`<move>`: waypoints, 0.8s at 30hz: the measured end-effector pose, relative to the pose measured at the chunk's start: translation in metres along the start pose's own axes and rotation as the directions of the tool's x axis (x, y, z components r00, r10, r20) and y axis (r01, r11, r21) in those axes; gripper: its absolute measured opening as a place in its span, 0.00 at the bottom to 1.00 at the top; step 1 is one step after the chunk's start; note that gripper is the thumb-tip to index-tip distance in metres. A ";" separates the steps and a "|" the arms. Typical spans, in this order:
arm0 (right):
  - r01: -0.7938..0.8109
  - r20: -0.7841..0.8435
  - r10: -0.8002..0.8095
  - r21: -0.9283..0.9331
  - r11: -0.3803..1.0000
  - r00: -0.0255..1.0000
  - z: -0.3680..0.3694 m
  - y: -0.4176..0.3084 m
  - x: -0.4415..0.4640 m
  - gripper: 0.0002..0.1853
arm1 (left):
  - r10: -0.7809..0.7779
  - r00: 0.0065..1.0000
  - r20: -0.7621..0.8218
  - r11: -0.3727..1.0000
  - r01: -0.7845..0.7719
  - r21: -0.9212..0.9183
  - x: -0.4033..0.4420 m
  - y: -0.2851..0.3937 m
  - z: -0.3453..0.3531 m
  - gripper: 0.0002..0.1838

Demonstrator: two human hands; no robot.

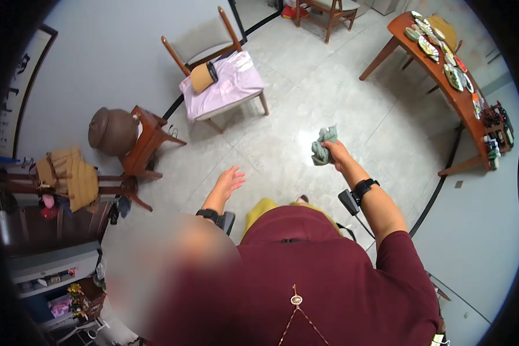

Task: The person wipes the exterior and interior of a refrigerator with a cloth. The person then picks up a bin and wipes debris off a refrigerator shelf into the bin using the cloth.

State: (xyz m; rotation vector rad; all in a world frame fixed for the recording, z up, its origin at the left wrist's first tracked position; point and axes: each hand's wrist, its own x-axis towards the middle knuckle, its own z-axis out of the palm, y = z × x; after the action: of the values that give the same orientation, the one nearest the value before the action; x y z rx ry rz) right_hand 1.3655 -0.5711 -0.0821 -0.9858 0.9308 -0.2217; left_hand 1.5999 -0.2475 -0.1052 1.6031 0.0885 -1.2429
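My right hand (337, 154) grips a crumpled grey-green cloth (323, 145) in front of me, above the tiled floor. The cloth is bunched, and part of it sticks out past my fingers. To the left, my left hand (231, 182) hangs in the air with its fingers apart and nothing in it. Each wrist wears a black strap with a dark device on it. Beyond my left hand stands a chair (207, 39) with a pink cloth (228, 86) over its seat and a tan-and-black item (204, 77) on top.
A large brown pot (112, 131) stands on a wooden stool (143, 143) at left. Tan fabric (72, 176) lies over wooden furniture nearby. At right, a wooden table (409, 49) carries plates of food and small bottles. Another chair (328, 12) stands at the back. The lower left is blurred.
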 end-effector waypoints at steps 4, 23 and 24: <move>-0.041 -0.136 0.046 0.040 0.998 0.990 -0.021 -0.029 0.048 0.19 | -0.084 0.996 -0.039 0.996 0.083 -0.043 0.045 0.014 -0.016 0.25; 0.077 -0.492 0.038 0.210 0.975 0.870 -0.073 -0.192 0.231 0.19 | -0.065 0.997 0.041 0.985 0.057 0.164 0.339 0.309 0.060 0.21; 0.082 -0.488 0.035 0.217 0.973 0.872 -0.079 -0.197 0.237 0.19 | -0.055 0.998 0.043 0.984 0.047 0.170 0.348 0.323 0.074 0.21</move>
State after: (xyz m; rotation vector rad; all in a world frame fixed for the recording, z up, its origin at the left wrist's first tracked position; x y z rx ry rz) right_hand 1.4960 -0.8608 -0.0784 -0.7322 1.3224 -0.6099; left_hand 1.9028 -0.6188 -0.1383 1.7249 -0.0062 -1.3577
